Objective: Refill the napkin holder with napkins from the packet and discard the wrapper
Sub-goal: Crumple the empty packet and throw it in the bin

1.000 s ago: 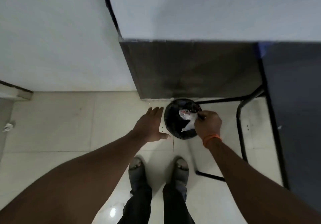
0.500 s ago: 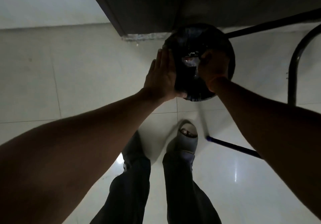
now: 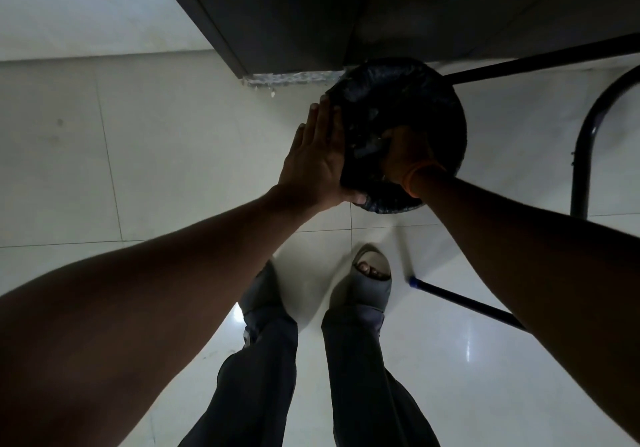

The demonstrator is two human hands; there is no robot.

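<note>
A round black bin lined with a dark bag stands on the tiled floor against a dark panel. My left hand lies flat against the bin's left side, fingers straight and thumb at the near rim. My right hand, with an orange band at the wrist, reaches down inside the bin. Its fingers curl onto the crumpled clear wrapper, which shows only as a faint glint in the dark. The napkin holder and the napkins are out of view.
A dark panel rises behind the bin. A black metal tube frame curves at the right, and a blue-tipped bar lies on the floor near my right foot. Pale tiles spread to the left.
I have bent closer to the bin. My right hand has gone from above the rim down into it with the wrapper, and my left hand now rests against the bin's side.
</note>
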